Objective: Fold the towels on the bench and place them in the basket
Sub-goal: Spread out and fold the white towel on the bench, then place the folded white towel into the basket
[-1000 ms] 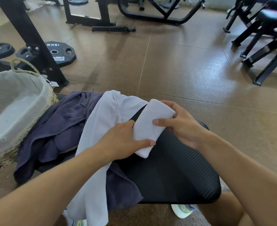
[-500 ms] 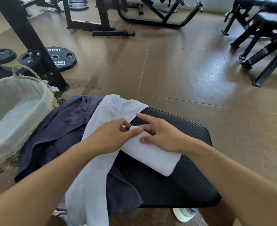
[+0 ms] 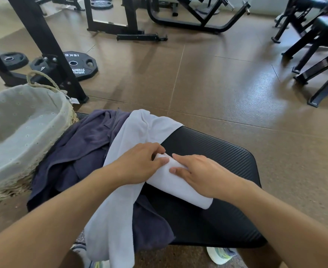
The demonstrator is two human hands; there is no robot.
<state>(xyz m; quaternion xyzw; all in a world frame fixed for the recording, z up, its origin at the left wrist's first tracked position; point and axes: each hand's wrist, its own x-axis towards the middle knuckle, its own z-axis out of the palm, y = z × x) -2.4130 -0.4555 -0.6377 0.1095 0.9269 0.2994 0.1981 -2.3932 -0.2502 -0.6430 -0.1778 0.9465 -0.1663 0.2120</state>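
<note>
A small white towel [image 3: 180, 187], folded into a narrow strip, lies slantwise on the black bench pad [image 3: 223, 157]. My left hand [image 3: 138, 165] pinches its upper end, thumb on top and fingers curled round the edge. My right hand [image 3: 200, 176] lies flat on the strip with straight fingers and presses it down. A long pale towel [image 3: 120, 206] is draped across the bench under my left forearm. Beneath that, a crumpled dark purple towel [image 3: 78, 151] hangs over the bench's left side. The lined wicker basket [image 3: 62, 120] stands at the left, touching the purple towel.
Brown gym floor lies all around the bench. A black rack upright [image 3: 49, 49] and weight plates [image 3: 78, 64] are behind the basket. Machine frames [image 3: 198, 22] stand at the back and black benches [image 3: 317, 60] at the right. A shoe [image 3: 221, 254] shows below the bench.
The small white towel, held up between both hands a second ago, now lies on the bench pad. My left hand moved to its upper end, and my right hand flattened onto it.
</note>
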